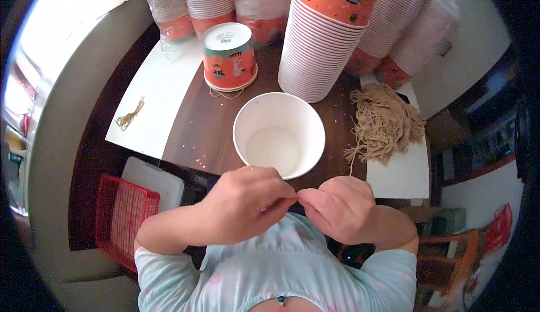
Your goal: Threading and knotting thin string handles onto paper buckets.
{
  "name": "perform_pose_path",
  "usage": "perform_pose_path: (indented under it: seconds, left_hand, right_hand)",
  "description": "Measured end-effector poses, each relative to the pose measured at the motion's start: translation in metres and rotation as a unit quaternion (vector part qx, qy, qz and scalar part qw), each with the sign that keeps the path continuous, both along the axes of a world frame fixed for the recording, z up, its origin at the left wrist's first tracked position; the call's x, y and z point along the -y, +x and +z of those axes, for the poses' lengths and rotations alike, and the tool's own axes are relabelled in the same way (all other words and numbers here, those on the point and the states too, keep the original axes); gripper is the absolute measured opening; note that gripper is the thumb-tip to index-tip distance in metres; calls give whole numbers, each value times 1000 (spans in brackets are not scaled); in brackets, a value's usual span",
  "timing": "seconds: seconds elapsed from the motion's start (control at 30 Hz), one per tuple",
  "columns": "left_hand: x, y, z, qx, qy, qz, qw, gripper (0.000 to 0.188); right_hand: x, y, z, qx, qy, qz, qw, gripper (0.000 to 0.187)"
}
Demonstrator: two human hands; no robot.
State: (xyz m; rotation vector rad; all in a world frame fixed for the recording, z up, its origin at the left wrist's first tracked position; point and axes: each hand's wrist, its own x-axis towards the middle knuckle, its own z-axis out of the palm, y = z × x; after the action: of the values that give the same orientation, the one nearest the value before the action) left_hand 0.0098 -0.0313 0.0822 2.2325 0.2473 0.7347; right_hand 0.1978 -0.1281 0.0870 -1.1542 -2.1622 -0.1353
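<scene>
Left hand and right hand are pinching 1 thin string together, working just below the open cup.

far edge: clear plastic sleeves wrapping cup stacks | centre: upside-down orange printed paper tub, white round base label | no signs or screens
</scene>
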Motion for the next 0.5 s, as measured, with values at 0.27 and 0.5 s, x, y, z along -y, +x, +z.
perform_pose_path:
  seconds: [0.27, 0.5]
  left_hand:
    - [-19, 3, -10, -14, 388, 95, 917, 24]
    - [-141, 17, -57, -108, -212, 177, 955, 33]
  right_hand:
    - [-35, 8, -9, -130, -133, -37, 982, 8]
    - [-112, 17, -29, -301, -351, -81, 883, 13]
